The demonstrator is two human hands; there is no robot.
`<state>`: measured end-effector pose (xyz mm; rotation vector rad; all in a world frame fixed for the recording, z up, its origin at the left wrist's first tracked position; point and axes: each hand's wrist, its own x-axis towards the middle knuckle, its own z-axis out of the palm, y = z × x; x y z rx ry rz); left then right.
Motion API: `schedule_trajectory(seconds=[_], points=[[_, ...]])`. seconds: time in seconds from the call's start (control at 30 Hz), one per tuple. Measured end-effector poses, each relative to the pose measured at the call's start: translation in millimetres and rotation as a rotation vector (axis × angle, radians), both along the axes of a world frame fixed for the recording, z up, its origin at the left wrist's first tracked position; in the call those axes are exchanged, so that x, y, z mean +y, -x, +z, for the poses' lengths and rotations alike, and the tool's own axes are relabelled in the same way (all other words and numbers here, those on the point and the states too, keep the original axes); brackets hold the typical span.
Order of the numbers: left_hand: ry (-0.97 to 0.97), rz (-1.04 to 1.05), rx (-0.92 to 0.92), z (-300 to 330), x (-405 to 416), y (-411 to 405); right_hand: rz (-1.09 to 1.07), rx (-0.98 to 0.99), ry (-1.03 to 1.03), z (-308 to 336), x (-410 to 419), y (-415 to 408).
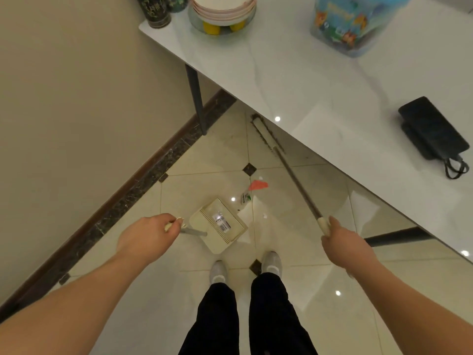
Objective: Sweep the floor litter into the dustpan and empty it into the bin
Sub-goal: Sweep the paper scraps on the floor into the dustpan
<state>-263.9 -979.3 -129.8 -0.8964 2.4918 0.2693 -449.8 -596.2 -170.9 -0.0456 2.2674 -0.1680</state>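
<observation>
A cream dustpan [218, 224] rests on the tiled floor just ahead of my feet, and my left hand [148, 235] is shut on the top of its upright handle. My right hand [343, 245] grips the cream end of a long broom [294, 180]. The broom head [263, 133] lies on the floor under the table's edge, beyond the litter. Between the broom head and the dustpan lie a red scrap [258, 185], a small green and white wrapper [246, 197] and white paper [249, 212] at the pan's mouth. No bin is in view.
A white marble table [320, 85] overhangs the floor on the right, on dark legs [195, 98]. It holds stacked bowls [222, 8], a dark can [156, 11], a blue patterned pack [355, 21] and a black charger [432, 129]. A beige wall with dark skirting [122, 196] runs along the left.
</observation>
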Motion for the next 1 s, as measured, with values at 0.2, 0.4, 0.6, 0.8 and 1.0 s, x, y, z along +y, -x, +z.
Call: schedule_trajectory(seconds=[0.2, 0.4, 0.6, 0.8, 1.0], points=[[-0.006, 0.01, 0.024, -21, -9, 0, -0.27, -0.176, 0.07, -48, -56, 22], [-0.001, 0.015, 0.03, -46, -21, -3, -0.055, -0.289, 0.006, -36, -82, -48], [-0.032, 0.034, 0.003, -47, -35, -4, -0.237, -0.57, 0.142, -8, -82, -125], [-0.071, 0.034, 0.03, -39, -29, -10, -0.579, -0.604, 0.351, 39, -61, -119], [-0.058, -0.087, 0.001, -30, -32, -20, -0.681, -0.337, 0.337, 50, -34, -100]])
